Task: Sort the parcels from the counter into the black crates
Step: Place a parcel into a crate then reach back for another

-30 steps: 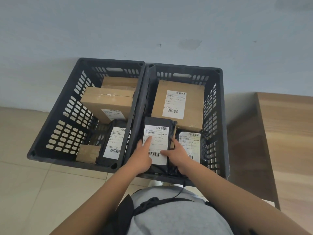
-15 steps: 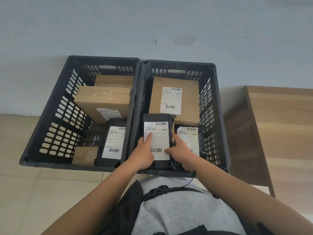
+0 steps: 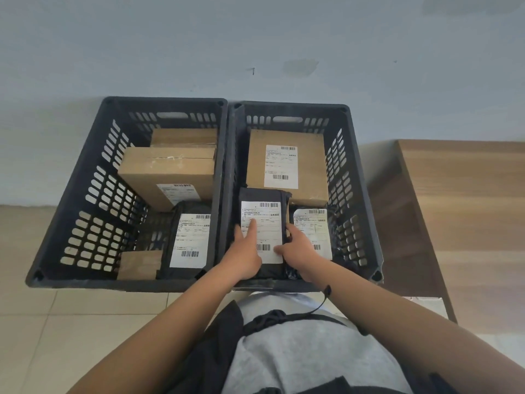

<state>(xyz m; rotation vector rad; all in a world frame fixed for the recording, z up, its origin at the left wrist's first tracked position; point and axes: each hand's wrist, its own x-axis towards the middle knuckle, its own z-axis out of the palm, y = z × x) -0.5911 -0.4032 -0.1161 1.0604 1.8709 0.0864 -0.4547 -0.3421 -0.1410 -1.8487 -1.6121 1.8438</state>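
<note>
Two black crates stand side by side on the tiled floor against a pale wall: the left crate (image 3: 71, 194) and the right crate (image 3: 358, 189). A wooden table (image 3: 466, 200) stands to the right, and no parcels show on its visible part. The parcel in hand is a black poly mailer (image 3: 262, 231) with a white shipping label, positioned at the near left of the right crate, standing slightly raised and leaning toward the far wall. The left hand (image 3: 244, 257) grips its left edge, with the index finger extended flat up the label. The right hand (image 3: 298, 251) holds the right edge, with the thumb pressed onto the lower label near the barcode. Just beside it on the right lies a second black mailer (image 3: 314, 231), and behind both sits a labelled cardboard box (image 3: 287, 163). The left crate contains two cardboard boxes (image 3: 167, 174), a black labelled mailer (image 3: 190, 240) and a small brown packet (image 3: 139, 264). Judged from its creased film, the held mailer is light, soft and pliable, with a slick surface that may slip. It is best held by both long edges, as here, with support across the flat face so that it does not fold. The step appears to be seating the mailer in the crate.
</note>
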